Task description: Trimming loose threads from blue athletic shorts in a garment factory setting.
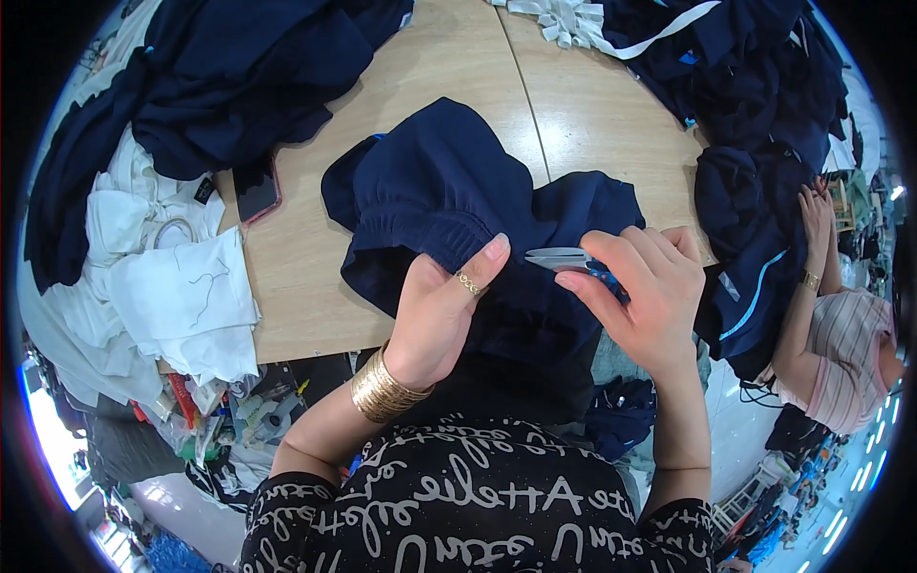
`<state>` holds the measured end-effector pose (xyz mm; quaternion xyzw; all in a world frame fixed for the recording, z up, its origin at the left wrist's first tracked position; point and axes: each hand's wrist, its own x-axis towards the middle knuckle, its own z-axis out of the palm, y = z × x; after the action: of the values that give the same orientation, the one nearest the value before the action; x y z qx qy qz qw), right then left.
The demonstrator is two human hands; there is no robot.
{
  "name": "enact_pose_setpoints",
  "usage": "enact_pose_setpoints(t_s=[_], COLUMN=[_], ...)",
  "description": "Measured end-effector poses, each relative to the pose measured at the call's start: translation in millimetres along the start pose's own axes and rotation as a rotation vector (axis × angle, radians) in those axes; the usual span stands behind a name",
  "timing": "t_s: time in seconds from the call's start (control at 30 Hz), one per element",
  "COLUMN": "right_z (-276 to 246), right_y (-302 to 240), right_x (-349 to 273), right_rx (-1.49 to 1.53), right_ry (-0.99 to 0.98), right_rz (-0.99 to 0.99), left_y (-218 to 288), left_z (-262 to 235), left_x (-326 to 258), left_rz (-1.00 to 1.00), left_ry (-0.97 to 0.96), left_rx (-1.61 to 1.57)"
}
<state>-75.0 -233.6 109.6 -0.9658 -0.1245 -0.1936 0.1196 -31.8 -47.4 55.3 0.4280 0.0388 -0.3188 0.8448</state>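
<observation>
Gripping navy garment (449, 205) at elastic waistband: my left hand (439, 310), fingers clamped on fabric, thumb on top. My right hand (645, 291) closed on thread snips (564, 259), blades at cloth. Garment lies on wooden table (430, 72), near edge. Outward: phone (256, 191), white fabric pile (181, 286), navy heaps (239, 76). No containers discernible.

- The left hand (441, 310) comes up from the lower edge on a bare forearm, wrist bent slightly right, fingers curled under and thumb stretched flat toward the right.
- The right hand (650, 291) enters from the lower right, forearm upright, fingers folded leftward with thumb and forefinger pinched together.
- The hands sit near each other, thumbs apart.
</observation>
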Motion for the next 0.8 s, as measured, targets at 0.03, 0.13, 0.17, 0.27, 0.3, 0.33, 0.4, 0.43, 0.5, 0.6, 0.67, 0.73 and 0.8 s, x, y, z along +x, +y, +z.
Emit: enact_pose_setpoints(t_s=[0.03, 0.13, 0.17, 0.27, 0.3, 0.33, 0.4, 0.43, 0.5, 0.6, 0.67, 0.73, 0.8], right_z=[0.3, 1.8, 1.9, 2.8, 2.7, 2.0, 1.4, 2.0, 3.2, 4.3, 5.0, 6.1, 7.4], right_y=[0.0, -1.0, -1.1, -1.7, -2.1, -2.6, -3.1, -2.9, -2.5, -1.8, -2.0, -1.6, -0.5], right_x=[-0.1, 0.4, 0.1, 0.0, 0.5, 1.2, 1.7, 1.5, 1.3, 0.7, 0.0, -1.0, -2.2], right_rx=[-0.002, 0.006, 0.003, 0.001, 0.004, 0.004, 0.034, 0.033, 0.002, 0.009, 0.01, 0.013, 0.088], right_ry=[0.0, 0.004, 0.001, 0.004, 0.009, 0.009, 0.009, 0.008, 0.01, 0.015, 0.021, 0.027, 0.051], right_rz=[0.001, 0.002, 0.006, 0.011, 0.01, 0.01, 0.02, 0.021, 0.009, 0.01, 0.014, 0.017, 0.083], left_y=[-0.4, 3.5, 4.2, 4.6, 3.7, 3.4, 3.0, 3.0, 4.4, 4.5, 4.3, 4.2, 2.3], left_z=[-0.6, 7.4, 9.4, 10.8, 8.8, 7.8, 7.9, 8.1, 10.8, 9.8, 9.3, 9.6, 5.7], left_x=[0.2, -0.7, -0.6, -0.5, -0.7, -0.9, -0.6, -0.4, -1.0, -0.5, -0.3, -0.8, -1.8], left_rz=[-0.004, -0.021, -0.022, -0.05, -0.061, -0.072, -0.077, -0.08, -0.075, -0.077, -0.084, -0.085, -0.08], left_ry=[-0.024, 0.031, 0.03, 0.056, 0.053, 0.051, 0.045, 0.04, 0.044, 0.039, 0.032, 0.027, 0.021], left_rx=[0.002, -0.075, -0.075, -0.09, -0.081, -0.072, -0.074, -0.075, -0.081, -0.086, -0.083, -0.093, -0.069])
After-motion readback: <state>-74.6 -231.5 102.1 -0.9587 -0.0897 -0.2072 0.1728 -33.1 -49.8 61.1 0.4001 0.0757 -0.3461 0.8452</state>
